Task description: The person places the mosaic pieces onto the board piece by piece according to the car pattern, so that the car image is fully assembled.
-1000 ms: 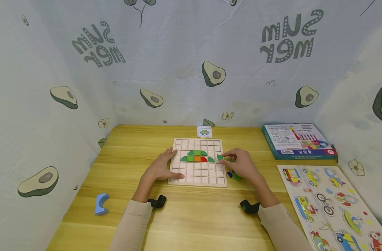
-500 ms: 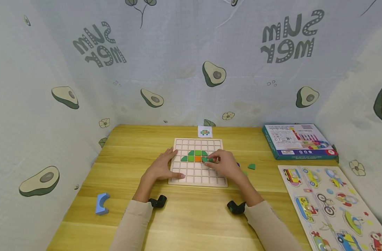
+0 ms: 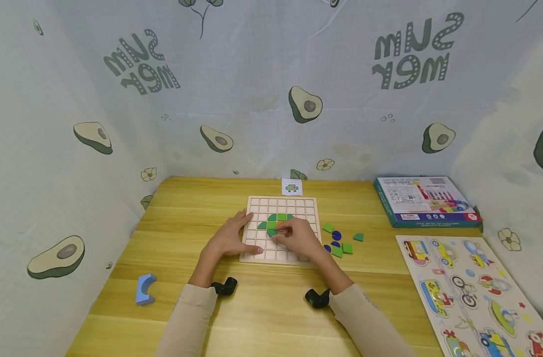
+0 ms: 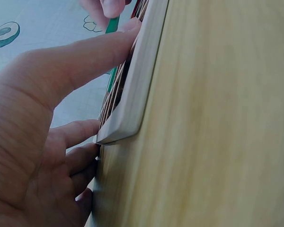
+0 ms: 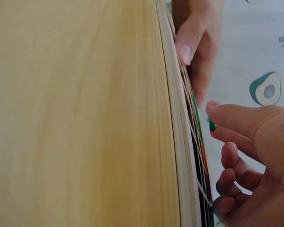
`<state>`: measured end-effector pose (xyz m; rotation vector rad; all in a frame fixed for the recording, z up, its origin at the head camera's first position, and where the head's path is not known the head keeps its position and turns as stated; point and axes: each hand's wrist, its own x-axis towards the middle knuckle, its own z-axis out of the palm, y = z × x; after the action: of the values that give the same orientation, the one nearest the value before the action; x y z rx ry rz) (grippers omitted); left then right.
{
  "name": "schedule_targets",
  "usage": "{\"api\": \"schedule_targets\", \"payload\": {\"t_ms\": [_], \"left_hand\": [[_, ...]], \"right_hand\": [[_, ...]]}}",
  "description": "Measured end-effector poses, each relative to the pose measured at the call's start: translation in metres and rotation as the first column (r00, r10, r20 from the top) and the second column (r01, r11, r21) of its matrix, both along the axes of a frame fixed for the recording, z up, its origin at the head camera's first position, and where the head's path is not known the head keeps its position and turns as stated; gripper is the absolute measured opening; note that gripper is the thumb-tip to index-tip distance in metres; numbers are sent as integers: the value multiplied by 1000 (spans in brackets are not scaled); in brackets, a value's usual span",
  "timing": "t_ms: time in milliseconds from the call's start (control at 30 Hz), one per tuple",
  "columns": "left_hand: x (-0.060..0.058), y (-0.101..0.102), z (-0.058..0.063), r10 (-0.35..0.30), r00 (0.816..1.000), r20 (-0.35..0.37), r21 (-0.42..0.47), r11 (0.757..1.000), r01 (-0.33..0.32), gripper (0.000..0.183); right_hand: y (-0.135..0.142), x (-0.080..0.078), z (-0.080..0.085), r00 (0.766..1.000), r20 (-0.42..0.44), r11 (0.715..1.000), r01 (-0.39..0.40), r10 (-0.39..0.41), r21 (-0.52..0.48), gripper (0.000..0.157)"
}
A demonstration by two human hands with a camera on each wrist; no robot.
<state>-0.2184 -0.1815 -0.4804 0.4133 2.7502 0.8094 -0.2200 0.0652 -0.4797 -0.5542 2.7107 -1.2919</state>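
Green piece (image 5: 211, 125), pinched in right hand (image 3: 299, 238), left hand (image 3: 228, 238) spread against gridded board (image 3: 277, 254)

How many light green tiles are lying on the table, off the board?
3, right of the grid board: the farthest tile, the rightmost tile and the nearest tile. Others may be hidden.
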Motion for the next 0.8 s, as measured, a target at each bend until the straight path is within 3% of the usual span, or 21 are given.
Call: {"api": "schedule_targets", "payload": {"t_ms": [400, 800], "left_hand": [[1, 0, 1, 0, 1000, -10, 13, 1000, 0, 113], [1, 0, 1, 0, 1000, -4, 8, 1000, 0, 113]], "right_hand": [[-24, -1, -2, 1000, -28, 1000, -3, 4, 23, 22], [-30, -3, -3, 999, -41, 997, 16, -13, 76, 25]]}}
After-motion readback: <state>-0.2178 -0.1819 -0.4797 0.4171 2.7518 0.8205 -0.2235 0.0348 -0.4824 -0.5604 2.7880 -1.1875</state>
